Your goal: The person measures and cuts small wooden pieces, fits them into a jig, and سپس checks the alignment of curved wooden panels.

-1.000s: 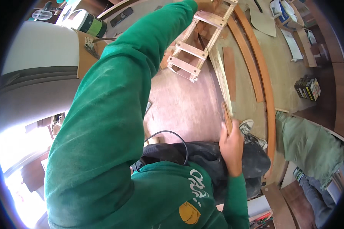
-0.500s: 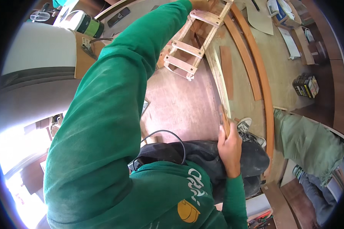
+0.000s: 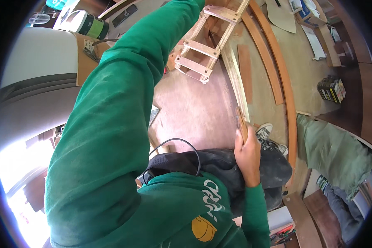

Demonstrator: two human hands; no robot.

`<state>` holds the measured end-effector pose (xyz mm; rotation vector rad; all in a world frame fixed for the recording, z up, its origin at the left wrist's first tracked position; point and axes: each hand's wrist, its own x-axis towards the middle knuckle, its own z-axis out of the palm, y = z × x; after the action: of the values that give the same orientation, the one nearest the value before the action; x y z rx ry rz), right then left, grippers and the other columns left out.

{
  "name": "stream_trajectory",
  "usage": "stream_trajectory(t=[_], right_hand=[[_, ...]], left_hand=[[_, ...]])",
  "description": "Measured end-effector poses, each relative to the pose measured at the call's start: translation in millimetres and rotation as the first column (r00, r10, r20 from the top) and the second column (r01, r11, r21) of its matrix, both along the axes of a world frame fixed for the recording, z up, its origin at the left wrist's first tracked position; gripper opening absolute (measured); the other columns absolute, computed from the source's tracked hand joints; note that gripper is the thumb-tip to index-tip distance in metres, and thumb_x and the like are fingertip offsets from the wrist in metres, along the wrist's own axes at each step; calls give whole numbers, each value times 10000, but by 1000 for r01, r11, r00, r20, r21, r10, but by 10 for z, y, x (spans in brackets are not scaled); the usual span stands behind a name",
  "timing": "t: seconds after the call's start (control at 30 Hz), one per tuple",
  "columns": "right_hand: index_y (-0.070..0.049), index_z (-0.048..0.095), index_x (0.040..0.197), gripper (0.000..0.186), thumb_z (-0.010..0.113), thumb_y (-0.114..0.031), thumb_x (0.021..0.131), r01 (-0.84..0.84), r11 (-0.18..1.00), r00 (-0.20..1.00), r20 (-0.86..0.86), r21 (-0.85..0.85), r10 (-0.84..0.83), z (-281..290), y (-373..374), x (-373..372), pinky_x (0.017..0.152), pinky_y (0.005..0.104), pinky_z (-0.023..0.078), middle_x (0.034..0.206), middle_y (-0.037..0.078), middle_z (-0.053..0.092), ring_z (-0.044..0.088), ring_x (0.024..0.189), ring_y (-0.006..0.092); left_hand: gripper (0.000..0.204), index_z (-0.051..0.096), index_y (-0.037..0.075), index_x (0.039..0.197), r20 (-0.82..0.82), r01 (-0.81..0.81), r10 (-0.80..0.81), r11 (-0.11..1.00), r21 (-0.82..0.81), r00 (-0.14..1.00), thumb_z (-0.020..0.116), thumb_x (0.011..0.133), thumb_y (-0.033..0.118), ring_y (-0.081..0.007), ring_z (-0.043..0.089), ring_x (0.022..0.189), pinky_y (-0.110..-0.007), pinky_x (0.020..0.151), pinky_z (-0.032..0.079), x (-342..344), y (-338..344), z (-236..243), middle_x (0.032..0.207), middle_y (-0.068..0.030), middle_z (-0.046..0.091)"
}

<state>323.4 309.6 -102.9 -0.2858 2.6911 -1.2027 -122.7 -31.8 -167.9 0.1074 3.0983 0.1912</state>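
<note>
Hands: well apart; the right hand (image 3: pixel 248 159) is closed round a slim wooden piece (image 3: pixel 243 130), below and to the right of the ladder-like frame (image 3: pixel 201 48). The left hand is out of view beyond the green sleeve (image 3: pixel 124 87) left of the frame, so its grip cannot be told.
Slim wooden piece: brown, tip pointing up beside the right edge of the counter (image 3: pixel 190 105); contact is unclear. Probably light and stiff, its thin tip easiest to chip; the covered end looks the safer hold.
Counter: pinkish wood, spreading below the frame.
Ladder-like frame: pale rails joined by slats, far end out of view. Likely light and rigid; best taken by both side rails, as pulling one slat could strain its dark fastenings.
Long brown boards (image 3: pixel 289 103): right of the frame, probably stiff but springy.
</note>
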Motion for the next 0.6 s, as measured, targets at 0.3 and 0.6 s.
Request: stream_trajectory(t=[0.3, 0.6], right_hand=[[-40, 592, 1238, 261, 601, -212, 1041, 8, 1000, 1000, 15, -24, -8, -239, -586, -713, 742, 556, 531, 1031, 302, 691, 669, 951, 507], [-33, 601, 1263, 273, 591, -200, 1047, 12, 999, 1000, 4, -37, -12, -195, -499, -585, 771, 545, 545, 1042, 315, 689, 668, 961, 509]], left_hand=[[638, 718, 96, 1230, 38, 114, -115, 993, 21, 993, 382, 1015, 595, -445, 734, 996, -549, 904, 563, 133, 86, 16, 1068, -251, 752], [700, 732, 104, 1220, 24, 55, -56, 998, 22, 998, 347, 1012, 651, -433, 707, 1091, -535, 954, 538, 74, 105, 33, 1131, -244, 744]])
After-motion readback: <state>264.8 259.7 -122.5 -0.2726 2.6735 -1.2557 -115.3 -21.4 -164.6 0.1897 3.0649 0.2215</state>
